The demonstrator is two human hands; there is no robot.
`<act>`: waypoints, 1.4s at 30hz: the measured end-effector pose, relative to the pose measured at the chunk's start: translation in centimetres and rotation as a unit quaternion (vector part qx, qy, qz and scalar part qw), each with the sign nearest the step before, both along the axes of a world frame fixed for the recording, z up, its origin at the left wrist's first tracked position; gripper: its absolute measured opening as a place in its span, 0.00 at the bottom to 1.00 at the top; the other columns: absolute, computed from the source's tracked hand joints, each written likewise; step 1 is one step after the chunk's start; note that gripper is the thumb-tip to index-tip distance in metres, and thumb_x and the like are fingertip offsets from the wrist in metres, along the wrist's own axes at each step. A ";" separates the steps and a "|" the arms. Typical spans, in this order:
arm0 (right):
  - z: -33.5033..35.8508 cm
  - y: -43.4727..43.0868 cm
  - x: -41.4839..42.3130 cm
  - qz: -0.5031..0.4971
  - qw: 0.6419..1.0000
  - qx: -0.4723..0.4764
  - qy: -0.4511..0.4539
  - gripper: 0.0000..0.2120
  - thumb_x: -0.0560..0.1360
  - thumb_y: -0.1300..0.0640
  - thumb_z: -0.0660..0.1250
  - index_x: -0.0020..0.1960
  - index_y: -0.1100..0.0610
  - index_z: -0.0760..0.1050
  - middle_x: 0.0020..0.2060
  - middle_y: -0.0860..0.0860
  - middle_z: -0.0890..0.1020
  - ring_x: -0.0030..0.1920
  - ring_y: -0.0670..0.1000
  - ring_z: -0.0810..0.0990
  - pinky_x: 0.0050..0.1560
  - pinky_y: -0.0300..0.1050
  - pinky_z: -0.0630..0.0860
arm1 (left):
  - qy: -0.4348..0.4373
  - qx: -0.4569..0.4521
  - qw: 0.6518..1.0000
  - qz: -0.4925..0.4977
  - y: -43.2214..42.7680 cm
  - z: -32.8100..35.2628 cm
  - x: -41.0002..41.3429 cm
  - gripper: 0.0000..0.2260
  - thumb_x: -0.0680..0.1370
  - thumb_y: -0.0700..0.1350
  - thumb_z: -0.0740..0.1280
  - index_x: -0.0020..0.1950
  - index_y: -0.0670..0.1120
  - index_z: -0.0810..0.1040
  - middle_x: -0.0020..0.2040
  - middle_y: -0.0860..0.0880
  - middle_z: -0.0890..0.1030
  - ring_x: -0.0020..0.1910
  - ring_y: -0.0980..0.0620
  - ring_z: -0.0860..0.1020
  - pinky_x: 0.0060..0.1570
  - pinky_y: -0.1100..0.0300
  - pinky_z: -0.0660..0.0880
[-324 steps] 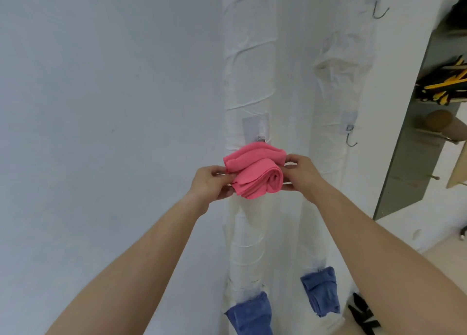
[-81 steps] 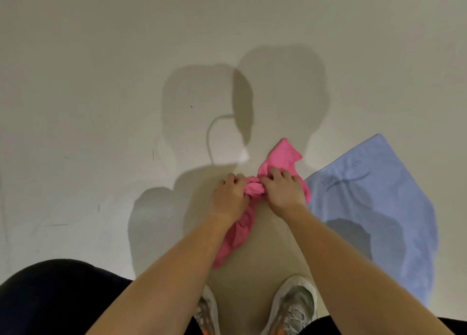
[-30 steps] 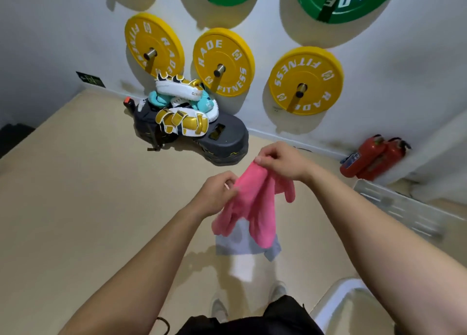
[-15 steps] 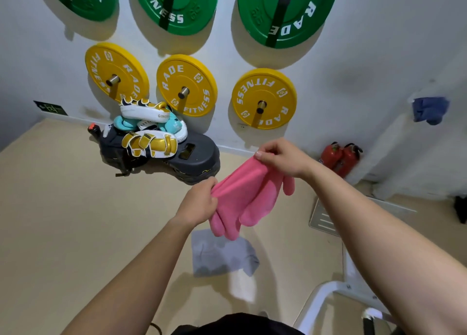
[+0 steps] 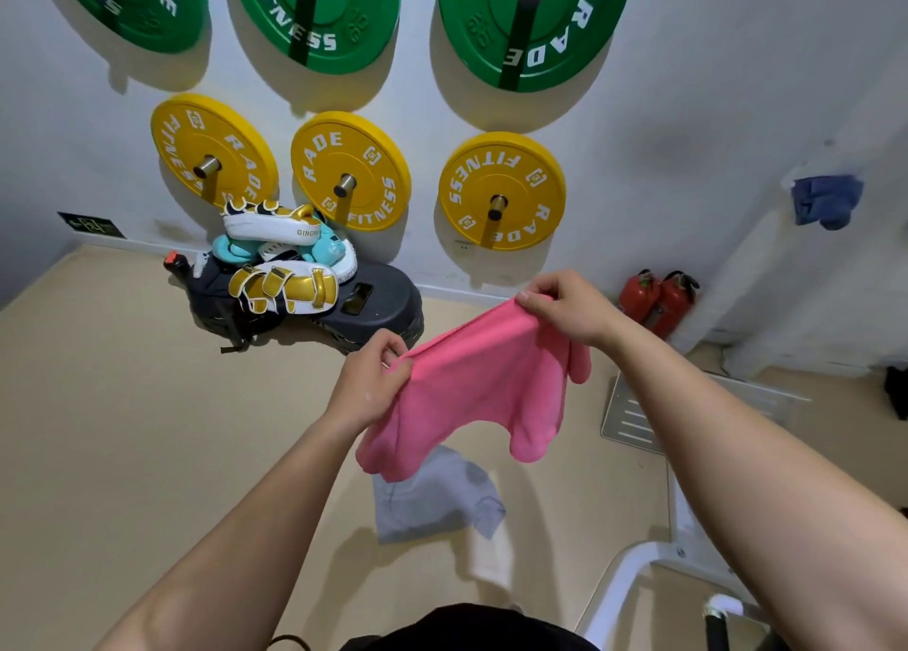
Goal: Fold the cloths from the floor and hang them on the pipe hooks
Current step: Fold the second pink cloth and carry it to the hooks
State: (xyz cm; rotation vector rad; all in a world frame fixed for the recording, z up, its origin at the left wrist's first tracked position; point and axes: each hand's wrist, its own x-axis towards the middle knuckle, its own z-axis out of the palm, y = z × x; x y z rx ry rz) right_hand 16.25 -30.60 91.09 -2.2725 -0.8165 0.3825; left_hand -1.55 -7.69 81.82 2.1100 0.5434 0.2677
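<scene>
At centre view, pink cloth [image 5: 481, 385] was held off the floor [image 5: 123, 429], its top edge pinched by left hand [image 5: 368, 380] and right hand [image 5: 570, 311] | edge was drawn wider than half a second before: folding judged begun | grey cloth [image 5: 432, 498] was seen at 6 o'clock | "RADE FITNESS" was read on yellow plates [image 5: 351, 171] at 12 o'clock

Your arms: bare from left grip [image 5: 371, 380] and right grip [image 5: 570, 306] back to frame edge; any sleeves lie out of view. Black garment [image 5: 471, 628] at bottom centre, plain, unmarked.
</scene>
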 end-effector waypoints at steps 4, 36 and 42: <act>-0.5 0.3 -0.1 0.008 1.000 -0.010 -0.001 0.14 0.80 0.52 0.65 0.36 0.54 0.77 0.31 0.46 0.76 0.36 0.47 0.74 0.41 0.48 0.71 | 0.007 0.051 0.999 0.009 0.5 -0.1 -0.4 0.03 0.77 0.44 0.67 0.46 0.52 0.80 0.39 0.55 0.81 0.41 0.56 0.79 0.43 0.57 0.74; -4.5 -1.4 3.3 -0.220 0.973 -0.031 -0.056 0.12 0.78 0.46 0.65 0.46 0.53 0.82 0.46 0.56 0.84 0.51 0.60 0.80 0.44 0.46 0.70 | 0.121 0.061 0.986 0.099 7.7 -3.4 -5.5 0.09 0.80 0.37 0.64 0.48 0.50 0.81 0.45 0.51 0.83 0.46 0.48 0.79 0.44 0.57 0.72; -5.7 0.7 0.5 -0.103 0.992 0.054 0.057 0.06 0.75 0.54 0.72 0.39 0.53 0.82 0.34 0.46 0.81 0.37 0.44 0.77 0.41 0.41 0.69 | 0.045 0.033 0.997 0.060 3.9 0.0 -1.6 0.05 0.75 0.42 0.74 0.47 0.51 0.82 0.41 0.56 0.83 0.43 0.60 0.81 0.45 0.65 0.75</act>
